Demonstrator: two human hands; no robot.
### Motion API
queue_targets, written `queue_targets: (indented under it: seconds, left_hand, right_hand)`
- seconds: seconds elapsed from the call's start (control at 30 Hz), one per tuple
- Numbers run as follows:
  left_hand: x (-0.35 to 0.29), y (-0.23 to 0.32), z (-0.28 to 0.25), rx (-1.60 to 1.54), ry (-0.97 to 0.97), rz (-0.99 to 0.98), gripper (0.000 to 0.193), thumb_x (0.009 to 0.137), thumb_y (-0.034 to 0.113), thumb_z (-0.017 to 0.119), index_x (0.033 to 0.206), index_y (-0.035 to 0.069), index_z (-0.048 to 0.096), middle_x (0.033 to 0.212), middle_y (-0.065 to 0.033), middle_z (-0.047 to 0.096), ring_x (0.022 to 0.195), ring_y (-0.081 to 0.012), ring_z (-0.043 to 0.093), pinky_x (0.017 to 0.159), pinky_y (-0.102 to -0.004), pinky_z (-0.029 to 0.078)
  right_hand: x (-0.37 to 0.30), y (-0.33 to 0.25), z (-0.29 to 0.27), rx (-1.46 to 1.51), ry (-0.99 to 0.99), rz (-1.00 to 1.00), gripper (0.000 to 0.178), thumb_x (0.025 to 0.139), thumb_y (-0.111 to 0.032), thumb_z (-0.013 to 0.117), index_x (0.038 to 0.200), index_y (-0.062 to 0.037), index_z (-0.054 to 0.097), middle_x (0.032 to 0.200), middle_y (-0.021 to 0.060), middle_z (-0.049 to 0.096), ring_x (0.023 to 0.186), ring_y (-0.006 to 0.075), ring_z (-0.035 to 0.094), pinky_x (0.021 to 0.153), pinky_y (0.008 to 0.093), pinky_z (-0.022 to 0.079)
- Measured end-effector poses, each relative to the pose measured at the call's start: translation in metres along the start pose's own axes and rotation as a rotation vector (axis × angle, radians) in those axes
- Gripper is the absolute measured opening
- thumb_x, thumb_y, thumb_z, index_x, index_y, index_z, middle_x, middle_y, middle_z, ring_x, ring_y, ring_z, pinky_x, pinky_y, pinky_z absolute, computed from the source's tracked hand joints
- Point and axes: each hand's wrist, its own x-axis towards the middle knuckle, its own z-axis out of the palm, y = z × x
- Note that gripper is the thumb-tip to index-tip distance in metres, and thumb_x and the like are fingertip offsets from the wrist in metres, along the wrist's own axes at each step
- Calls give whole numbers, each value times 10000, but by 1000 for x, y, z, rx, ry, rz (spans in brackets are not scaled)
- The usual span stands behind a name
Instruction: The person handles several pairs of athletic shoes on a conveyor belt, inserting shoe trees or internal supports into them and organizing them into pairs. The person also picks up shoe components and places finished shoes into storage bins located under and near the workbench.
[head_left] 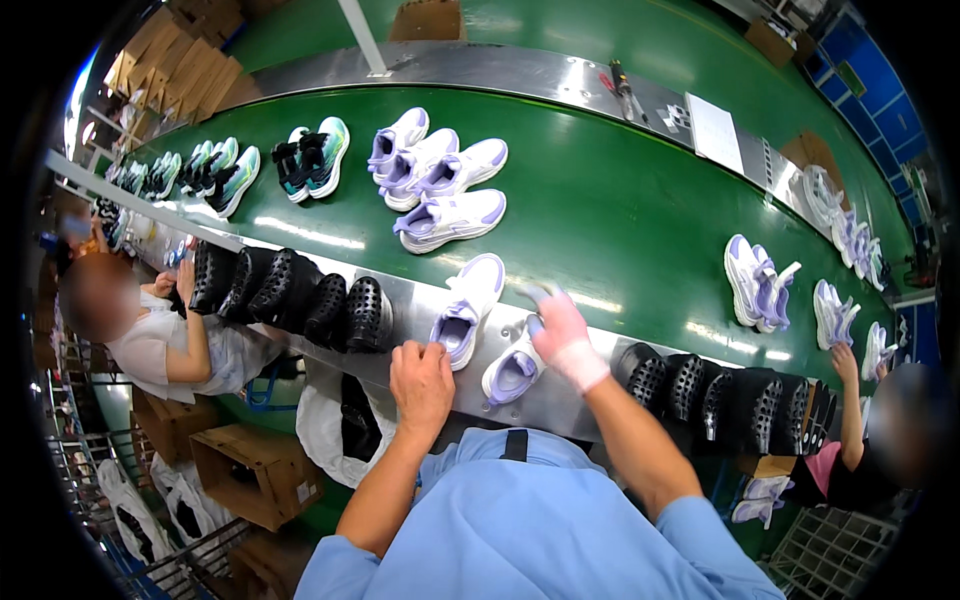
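Directly before me is a pair of white and lavender sneakers at the metal edge. The left sneaker [474, 290] points its toe away from me, and my left hand [420, 384] is closed at its heel, fingers curled against the collar. My right hand [560, 338], with a pale covering at the wrist, is over the toe end of the right sneaker [512, 374]. Motion smears its fingers, so their grip does not show clearly. That right sneaker lies tilted, opening toward me, its front part hidden by the hand.
A green conveyor belt [600, 200] carries more white-lavender sneakers [452, 218] and teal-black sneakers [325, 157]. Black perforated shoe lasts [366, 315] line the near ledge on both sides. Tools [622, 90] and paper [713, 135] lie on the far ledge. Co-workers [170, 335] work either side.
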Motion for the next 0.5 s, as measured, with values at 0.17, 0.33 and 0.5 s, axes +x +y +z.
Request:
queue_targets:
  seconds: [0.17, 0.33, 0.5]
  left_hand:
    - [49, 2, 12, -235, -263, -398, 349, 871, 337, 785, 980, 5, 784, 848, -178, 741, 852, -380, 706, 808, -442, 548]
    - [64, -13, 39, -561, -236, -569, 348, 841, 323, 803, 845, -23, 770, 740, -206, 726, 765, -396, 720, 766, -478, 553]
    - [46, -35, 39, -181, -172, -156, 194, 821, 186, 767, 857, 1, 720, 857, -172, 717, 884, -377, 663, 816, -498, 495]
  right_hand:
    - [93, -7, 31, -76, -659, -154, 470, 857, -127, 661, 1326, -142, 657, 1254, 244, 677, 1128, 410, 661, 923, 476, 557]
    - [101, 5, 50, 221, -771, -56, 430, 874, -274, 731, 1226, -30, 697, 1140, 202, 741, 1066, 330, 702, 920, 411, 561]
    - [104, 8, 35, 389, -888, -38, 405, 923, -271, 752, 1248, -35, 700, 1097, 158, 756, 980, 232, 683, 900, 382, 558]
